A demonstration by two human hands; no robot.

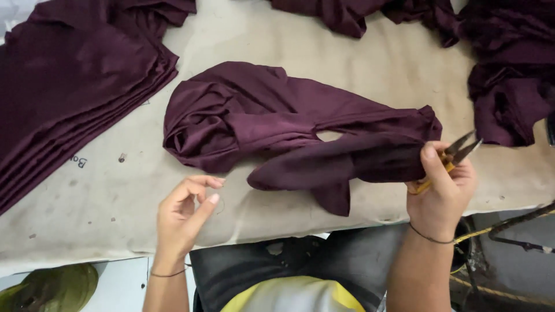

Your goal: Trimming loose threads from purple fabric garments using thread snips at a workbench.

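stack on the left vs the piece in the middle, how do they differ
The stack lies flat and folded in neat layers; the middle piece is single, rumpled and bunched. No hand touches the stack; the right hand, holding snips, grips the middle piece's end. Both are dark maroon fabric on the table.

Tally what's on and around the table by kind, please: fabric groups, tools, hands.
Maroon fabric groups: 4 (folded stack, loose garment, top heap, right heap)
Thread snips: 1, in the right hand
Hands: 2 (left hand, right hand)
Table: 1
Total: 8
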